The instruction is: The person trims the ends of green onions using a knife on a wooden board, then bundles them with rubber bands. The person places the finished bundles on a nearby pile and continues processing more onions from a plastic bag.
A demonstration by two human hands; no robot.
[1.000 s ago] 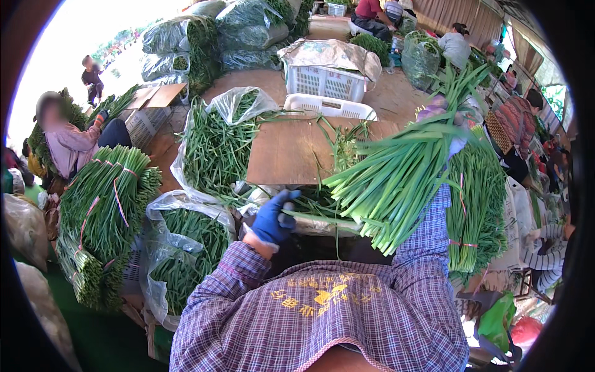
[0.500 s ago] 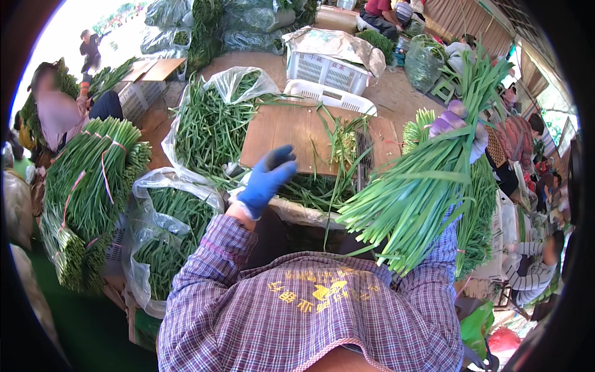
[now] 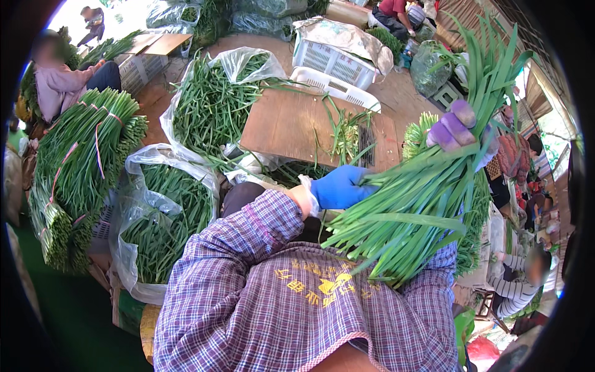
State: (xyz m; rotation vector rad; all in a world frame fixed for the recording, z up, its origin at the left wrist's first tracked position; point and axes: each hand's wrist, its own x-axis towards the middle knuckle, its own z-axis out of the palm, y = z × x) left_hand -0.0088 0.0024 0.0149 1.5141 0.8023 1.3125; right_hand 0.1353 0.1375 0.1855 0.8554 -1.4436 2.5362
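Note:
A big loose bunch of garlic chives [image 3: 403, 204] hangs slantwise in front of my chest, pale stem ends toward my lap and leaf tips up to the right. My right hand [image 3: 455, 127], in a purple and white glove, is wrapped round its upper part. At the bunch's left side, my left hand [image 3: 339, 187] in a blue glove has its fingers closed on some of the leaves; their tips are partly hidden. Beyond the left hand lies a wooden board [image 3: 285, 124] with scattered chive bits and a small pile of trimmings [image 3: 350, 139] by a dark comb-like strip [image 3: 365, 152].
Plastic-lined containers of loose chives [image 3: 214, 111] [image 3: 164, 217] stand left of the board. Tied chive bundles [image 3: 87, 155] are stacked at the far left. Another bundle [image 3: 418, 139] lies right of the board. A white crate [image 3: 331, 65] sits behind; other people work around.
My left hand has moved right from above the board's front edge to the chives and closed on some leaves. The bunch, still in my right hand, has shifted slightly left.

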